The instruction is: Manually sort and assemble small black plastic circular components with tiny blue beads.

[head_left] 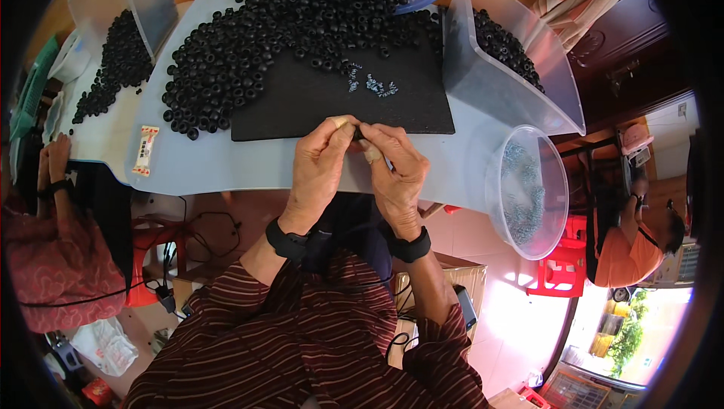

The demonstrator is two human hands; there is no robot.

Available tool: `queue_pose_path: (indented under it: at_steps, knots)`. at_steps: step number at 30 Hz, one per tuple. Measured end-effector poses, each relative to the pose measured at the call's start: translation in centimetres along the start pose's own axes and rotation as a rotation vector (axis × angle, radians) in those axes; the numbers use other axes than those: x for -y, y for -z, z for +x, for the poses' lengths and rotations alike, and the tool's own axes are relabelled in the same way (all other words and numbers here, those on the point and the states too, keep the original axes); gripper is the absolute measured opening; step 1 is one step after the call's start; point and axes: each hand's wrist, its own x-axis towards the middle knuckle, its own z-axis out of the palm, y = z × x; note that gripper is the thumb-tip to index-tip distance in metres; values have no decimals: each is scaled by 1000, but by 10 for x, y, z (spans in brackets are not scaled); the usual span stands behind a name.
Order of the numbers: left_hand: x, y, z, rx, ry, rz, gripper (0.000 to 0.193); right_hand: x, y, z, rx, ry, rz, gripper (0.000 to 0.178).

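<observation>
Here, over the near edge of a pale blue, smooth-topped desk [471,167] and a flat black rectangular mat [290,99], the left hand [318,167] and right hand [397,171] meet, fingers clamped on one small black piece [357,134]; it sits between both hands' tips, mostly covered, its exact shape unclear.

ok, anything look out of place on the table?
Yes: a small wrapped packet lies on the pale table, left of the dark mat. It looks unrelated to the loose black pieces heaped nearby.
</observation>
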Motion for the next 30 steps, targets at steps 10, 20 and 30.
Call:
queue_pose_path:
  at_steps: [10, 20, 30]
  knots:
    - [-1, 3, -3, 31, -79, 242, 18, -8, 13, 3, 222, -208, 359, 17]
    - [-12, 8, -3, 242, 51, 172, 21, -4, 15, 7, 137, -226, 426, 14]
    - [-7, 6, -4, 257, 34, 294, 18, -6, 17, 7, 132, -203, 272, 19]
